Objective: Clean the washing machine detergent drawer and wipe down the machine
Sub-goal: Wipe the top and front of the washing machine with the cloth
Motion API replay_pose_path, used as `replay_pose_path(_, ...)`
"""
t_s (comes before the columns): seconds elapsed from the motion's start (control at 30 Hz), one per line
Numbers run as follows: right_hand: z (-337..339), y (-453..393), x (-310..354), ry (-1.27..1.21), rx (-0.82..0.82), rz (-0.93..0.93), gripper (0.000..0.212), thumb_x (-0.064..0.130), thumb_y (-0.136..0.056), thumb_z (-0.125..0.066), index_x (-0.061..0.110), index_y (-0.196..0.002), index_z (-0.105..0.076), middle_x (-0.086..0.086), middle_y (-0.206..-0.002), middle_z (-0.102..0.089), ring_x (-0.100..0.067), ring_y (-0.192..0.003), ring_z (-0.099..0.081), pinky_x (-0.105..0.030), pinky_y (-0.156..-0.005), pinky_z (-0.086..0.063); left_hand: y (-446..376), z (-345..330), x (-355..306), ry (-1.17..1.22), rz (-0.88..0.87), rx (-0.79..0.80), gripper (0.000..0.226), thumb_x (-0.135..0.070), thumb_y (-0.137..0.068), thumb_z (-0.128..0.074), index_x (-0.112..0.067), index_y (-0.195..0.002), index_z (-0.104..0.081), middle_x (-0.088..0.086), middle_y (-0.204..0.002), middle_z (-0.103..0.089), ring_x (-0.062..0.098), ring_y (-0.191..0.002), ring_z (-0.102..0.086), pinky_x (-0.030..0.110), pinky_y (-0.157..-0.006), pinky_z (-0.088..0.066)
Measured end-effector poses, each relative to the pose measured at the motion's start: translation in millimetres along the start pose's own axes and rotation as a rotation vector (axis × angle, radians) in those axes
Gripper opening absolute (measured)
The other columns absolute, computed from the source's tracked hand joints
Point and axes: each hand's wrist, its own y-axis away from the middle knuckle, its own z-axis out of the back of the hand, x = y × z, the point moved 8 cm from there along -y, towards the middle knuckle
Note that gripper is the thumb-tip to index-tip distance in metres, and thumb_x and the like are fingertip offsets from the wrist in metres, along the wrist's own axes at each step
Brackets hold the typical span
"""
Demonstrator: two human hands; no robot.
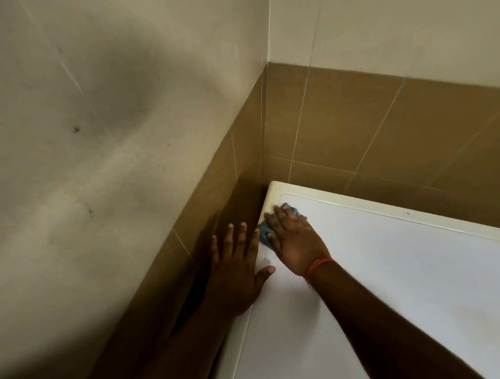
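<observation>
The washing machine's white top (397, 278) fills the lower right, its far left corner set into the corner of the room. My right hand (294, 238) lies flat, fingers straight, pressing a small blue cloth (265, 233) onto that far left corner. The cloth shows at my fingertips and beside my hand at the machine's left edge. My left hand (236, 267) rests open over the machine's left edge, fingers spread and straight, thumb on the top panel. The detergent drawer is out of view.
A brown tiled wall (362, 131) runs close behind the machine and another (213, 204) close along its left side, leaving a narrow dark gap. Pale wall rises above the tiles.
</observation>
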Motion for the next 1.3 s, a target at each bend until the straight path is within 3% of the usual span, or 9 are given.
replay_pose_path(0.07,-1,16,6,-0.035,-0.033,-0.142,0.056,0.045,-0.102,-0.024,0.022,-0.153,-0.027,-0.008,-0.161,-0.022,-0.03,-0.15,-0.012,-0.045,-0.12,-0.011,5,4,0,0.013,0.026,0.001,0.078,-0.07,-0.094,-0.007,-0.02,-0.152,-0.023,0.014,-0.157,-0.031,0.038,-0.145,-0.027,0.061,-0.113,-0.019)
replay_pose_path(0.23,-1,63,47,-0.126,0.028,0.073,0.058,0.05,-0.101,-0.023,0.028,-0.154,-0.022,-0.001,-0.162,-0.014,-0.024,-0.151,-0.006,-0.043,-0.121,-0.007,17,14,4,0.021,0.06,0.007,0.079,-0.069,-0.094,-0.002,-0.022,-0.152,-0.028,0.014,-0.158,-0.03,0.038,-0.146,-0.025,0.063,-0.113,-0.023)
replay_pose_path(0.37,1,87,52,-0.152,-0.064,-0.166,0.057,0.048,-0.099,-0.026,0.022,-0.15,-0.035,-0.009,-0.158,-0.028,-0.032,-0.148,-0.017,-0.05,-0.119,-0.016,32,24,9,0.029,0.099,-0.001,0.077,-0.068,-0.094,-0.002,-0.023,-0.154,-0.019,0.014,-0.159,-0.025,0.037,-0.148,-0.02,0.063,-0.115,-0.019)
replay_pose_path(0.5,-7,124,107,-0.097,-0.041,0.14,0.055,0.047,-0.1,-0.038,0.02,-0.148,-0.037,-0.01,-0.155,-0.035,-0.033,-0.146,-0.024,-0.053,-0.113,-0.031,48,32,11,0.052,0.139,0.008,0.074,-0.066,-0.096,-0.003,-0.023,-0.154,-0.019,0.014,-0.159,-0.026,0.036,-0.148,-0.019,0.064,-0.114,-0.022)
replay_pose_path(0.63,-4,137,93,-0.104,-0.048,-0.11,0.058,0.051,-0.099,-0.036,0.023,-0.149,-0.035,-0.01,-0.157,-0.03,-0.033,-0.147,-0.019,-0.055,-0.114,-0.029,63,43,13,0.049,0.164,-0.001,0.078,-0.068,-0.093,0.003,-0.025,-0.156,-0.01,0.012,-0.162,-0.016,0.035,-0.15,-0.009,0.06,-0.118,-0.01)
replay_pose_path(0.77,-16,174,158,-0.086,0.024,0.195,0.055,0.052,-0.102,-0.032,0.03,-0.152,-0.028,-0.004,-0.161,-0.021,-0.032,-0.15,-0.007,-0.053,-0.12,-0.017,77,49,14,0.038,0.17,0.022,0.083,-0.072,-0.084,0.015,-0.029,-0.154,0.009,0.008,-0.164,0.003,0.031,-0.15,0.011,0.058,-0.119,0.002)
replay_pose_path(0.93,-13,193,153,-0.099,0.008,0.006,0.055,0.051,-0.098,-0.039,0.028,-0.148,-0.037,-0.006,-0.157,-0.03,-0.032,-0.146,-0.023,-0.052,-0.113,-0.025,95,56,19,0.045,0.17,0.034,0.085,-0.073,-0.082,0.017,-0.029,-0.155,0.009,0.008,-0.165,0.004,0.031,-0.15,0.012,0.058,-0.119,0.0)
replay_pose_path(1.1,-24,240,187,0.016,0.082,0.321,0.058,0.056,-0.094,-0.039,0.031,-0.146,-0.037,-0.005,-0.153,-0.039,-0.03,-0.142,-0.034,-0.051,-0.112,-0.035,109,61,18,0.041,0.157,0.051,0.086,-0.072,-0.081,0.018,-0.029,-0.154,0.011,0.007,-0.164,0.007,0.031,-0.15,0.014,0.058,-0.119,0.0)
replay_pose_path(1.3,-17,262,149,-0.034,0.056,-0.081,0.06,0.05,-0.09,-0.047,0.026,-0.145,-0.044,-0.012,-0.154,-0.037,-0.034,-0.143,-0.031,-0.051,-0.111,-0.024,115,58,18,0.06,0.114,0.059,0.088,-0.072,-0.08,0.02,-0.028,-0.155,0.008,0.008,-0.164,0.006,0.032,-0.15,0.014,0.059,-0.119,-0.001)
